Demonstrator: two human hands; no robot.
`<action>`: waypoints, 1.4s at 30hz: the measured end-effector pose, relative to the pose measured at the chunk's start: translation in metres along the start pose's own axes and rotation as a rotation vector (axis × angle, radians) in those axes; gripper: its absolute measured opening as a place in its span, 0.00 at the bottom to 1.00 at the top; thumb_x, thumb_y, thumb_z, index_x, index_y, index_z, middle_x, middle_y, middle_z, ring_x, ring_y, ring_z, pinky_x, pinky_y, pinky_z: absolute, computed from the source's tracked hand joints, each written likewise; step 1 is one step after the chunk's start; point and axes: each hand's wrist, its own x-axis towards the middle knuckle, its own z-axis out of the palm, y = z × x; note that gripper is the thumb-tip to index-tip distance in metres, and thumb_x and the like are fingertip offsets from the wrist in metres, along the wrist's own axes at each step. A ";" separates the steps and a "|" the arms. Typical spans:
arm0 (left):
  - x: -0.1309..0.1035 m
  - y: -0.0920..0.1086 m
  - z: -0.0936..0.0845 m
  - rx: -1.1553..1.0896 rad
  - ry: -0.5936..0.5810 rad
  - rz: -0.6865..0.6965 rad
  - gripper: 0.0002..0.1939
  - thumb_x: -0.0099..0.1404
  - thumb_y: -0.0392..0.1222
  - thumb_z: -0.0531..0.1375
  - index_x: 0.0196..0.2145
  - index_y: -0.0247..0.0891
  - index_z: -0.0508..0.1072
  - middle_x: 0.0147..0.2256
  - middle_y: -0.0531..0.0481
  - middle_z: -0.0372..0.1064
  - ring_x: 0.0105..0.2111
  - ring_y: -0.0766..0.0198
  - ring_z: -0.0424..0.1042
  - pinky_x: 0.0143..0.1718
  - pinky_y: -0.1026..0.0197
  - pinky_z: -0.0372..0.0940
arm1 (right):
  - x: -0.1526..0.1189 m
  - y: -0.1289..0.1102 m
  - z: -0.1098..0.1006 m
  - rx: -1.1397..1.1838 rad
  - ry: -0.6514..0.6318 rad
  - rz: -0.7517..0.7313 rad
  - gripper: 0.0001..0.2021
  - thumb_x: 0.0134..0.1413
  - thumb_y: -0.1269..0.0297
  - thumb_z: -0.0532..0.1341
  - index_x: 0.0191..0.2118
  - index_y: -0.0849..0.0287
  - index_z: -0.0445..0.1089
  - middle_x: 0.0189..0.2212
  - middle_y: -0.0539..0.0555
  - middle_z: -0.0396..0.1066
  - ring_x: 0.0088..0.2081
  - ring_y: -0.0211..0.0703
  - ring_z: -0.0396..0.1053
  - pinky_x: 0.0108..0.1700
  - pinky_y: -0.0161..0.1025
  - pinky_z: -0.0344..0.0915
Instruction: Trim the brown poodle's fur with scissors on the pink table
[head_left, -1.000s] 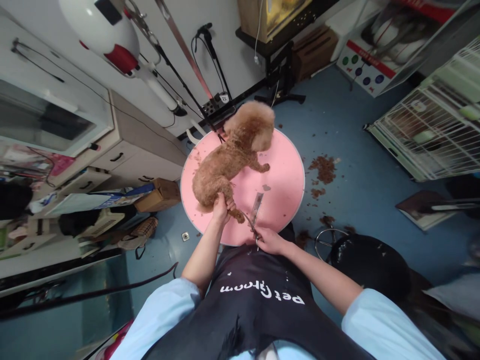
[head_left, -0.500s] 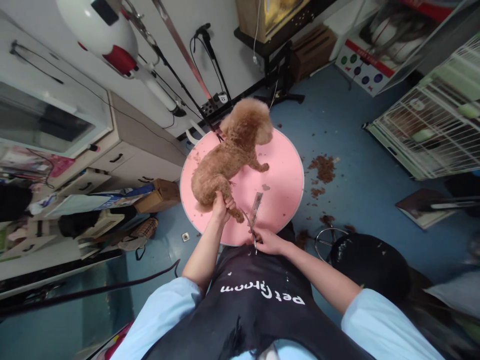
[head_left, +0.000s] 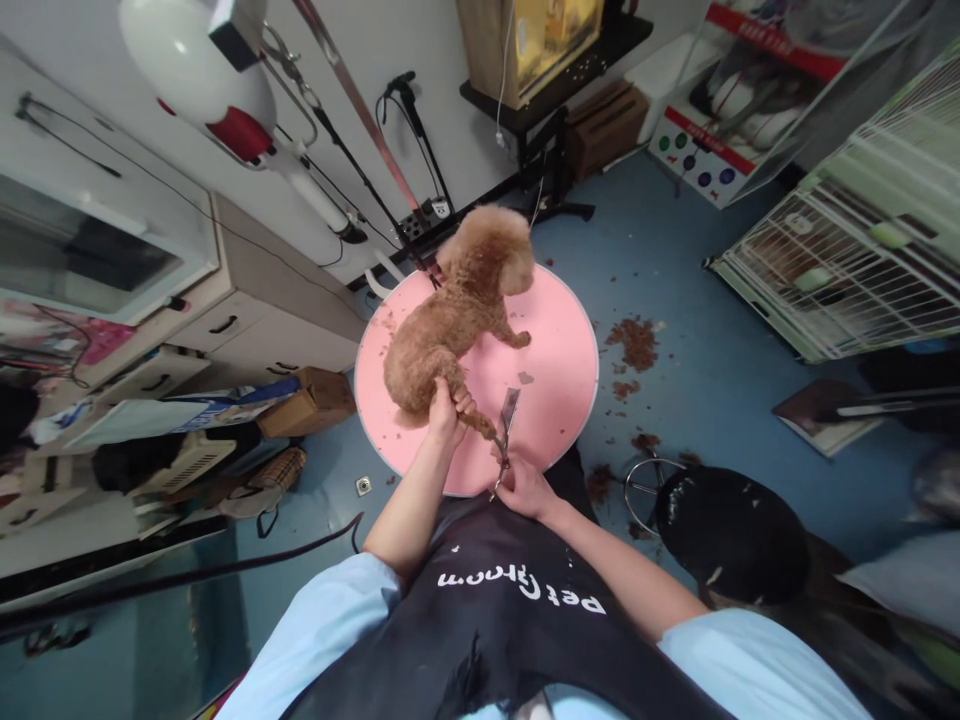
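Observation:
A curly brown dog (head_left: 439,335) is on the round pink table (head_left: 566,345), its fluffy head toward the far side. My left hand (head_left: 448,408) is wrapped round one of its hind legs, whose paw points toward me. Scissors (head_left: 506,425) are in my right hand (head_left: 523,485), near the table's front edge. The blades lie close to the paw and point away from me; whether they touch the fur cannot be made out. Small tufts of cut fur (head_left: 525,378) lie on the table.
A metal pole (head_left: 360,95) and white dryer (head_left: 262,150) rise behind the table. Cabinets (head_left: 247,320) and a cardboard box (head_left: 307,400) are at left. At right are fur clumps (head_left: 634,342), a black stool (head_left: 731,535) and a wire cage (head_left: 847,250).
The scissor blades have come closer together and moved slightly left, nearer the paw. The held leg now stretches further toward the scissors. The whole view has shifted a little.

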 end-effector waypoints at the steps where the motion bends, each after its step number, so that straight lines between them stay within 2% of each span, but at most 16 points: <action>1: 0.000 0.000 0.001 -0.001 0.003 -0.001 0.26 0.64 0.61 0.55 0.22 0.36 0.56 0.17 0.61 0.42 0.13 0.78 0.43 0.14 0.71 0.45 | 0.000 0.001 0.002 0.002 -0.001 0.010 0.23 0.50 0.70 0.60 0.54 0.61 0.62 0.45 0.60 0.71 0.47 0.50 0.70 0.51 0.48 0.67; 4: -0.001 -0.001 0.003 -0.007 0.002 -0.007 0.27 0.64 0.61 0.54 0.21 0.36 0.54 0.17 0.61 0.42 0.13 0.78 0.43 0.13 0.71 0.45 | 0.000 0.005 0.008 0.019 0.016 0.056 0.19 0.52 0.73 0.56 0.52 0.60 0.62 0.42 0.59 0.72 0.44 0.48 0.72 0.48 0.46 0.69; 8: -0.002 -0.001 0.003 -0.021 0.006 -0.009 0.27 0.66 0.61 0.52 0.21 0.36 0.53 0.17 0.61 0.42 0.13 0.78 0.44 0.14 0.71 0.46 | 0.000 0.008 0.012 0.011 0.030 -0.001 0.20 0.49 0.73 0.59 0.51 0.60 0.62 0.43 0.58 0.72 0.46 0.48 0.71 0.50 0.47 0.67; 12: -0.002 0.000 0.002 -0.038 -0.007 -0.012 0.27 0.67 0.60 0.51 0.21 0.36 0.53 0.17 0.61 0.42 0.13 0.78 0.44 0.14 0.71 0.47 | 0.000 0.011 0.016 0.049 0.019 0.030 0.18 0.51 0.74 0.57 0.50 0.58 0.63 0.42 0.57 0.72 0.44 0.47 0.73 0.49 0.46 0.69; 22: -0.001 0.000 0.004 -0.061 0.011 -0.043 0.28 0.66 0.62 0.51 0.20 0.36 0.52 0.17 0.60 0.41 0.12 0.78 0.43 0.14 0.71 0.47 | 0.002 0.014 0.020 0.111 -0.010 -0.019 0.21 0.47 0.73 0.60 0.50 0.58 0.61 0.44 0.58 0.72 0.46 0.48 0.72 0.51 0.49 0.67; 29: -0.001 0.000 0.004 -0.104 -0.028 -0.025 0.28 0.67 0.62 0.48 0.20 0.36 0.53 0.16 0.60 0.42 0.12 0.77 0.45 0.14 0.71 0.48 | 0.003 0.015 0.022 0.165 -0.023 -0.033 0.20 0.48 0.74 0.59 0.49 0.58 0.61 0.42 0.57 0.72 0.45 0.46 0.72 0.50 0.48 0.68; 35: -0.001 0.001 0.007 -0.092 -0.008 -0.025 0.28 0.66 0.62 0.50 0.20 0.36 0.53 0.16 0.60 0.43 0.12 0.78 0.44 0.14 0.71 0.47 | 0.007 0.010 0.024 0.228 -0.035 0.034 0.20 0.48 0.75 0.58 0.49 0.57 0.61 0.42 0.56 0.72 0.45 0.46 0.73 0.50 0.48 0.69; 38: -0.001 0.001 0.010 -0.067 0.031 -0.012 0.27 0.67 0.60 0.49 0.21 0.36 0.54 0.16 0.60 0.43 0.12 0.78 0.43 0.14 0.71 0.46 | 0.003 0.000 0.010 0.317 -0.055 0.089 0.20 0.50 0.73 0.60 0.51 0.59 0.62 0.42 0.58 0.71 0.44 0.46 0.73 0.49 0.49 0.70; 40: -0.001 0.002 0.011 -0.033 0.061 -0.019 0.26 0.68 0.60 0.49 0.22 0.36 0.54 0.17 0.60 0.44 0.12 0.78 0.44 0.14 0.72 0.45 | -0.006 -0.007 -0.014 0.420 -0.106 0.123 0.21 0.51 0.69 0.61 0.52 0.61 0.63 0.42 0.59 0.71 0.41 0.45 0.74 0.47 0.47 0.71; 42: -0.001 0.003 0.012 0.009 0.088 -0.037 0.26 0.68 0.59 0.50 0.22 0.36 0.55 0.17 0.60 0.45 0.12 0.78 0.44 0.13 0.71 0.45 | -0.018 -0.013 -0.045 0.518 -0.218 0.145 0.22 0.51 0.66 0.64 0.53 0.61 0.64 0.42 0.59 0.72 0.40 0.43 0.74 0.47 0.45 0.70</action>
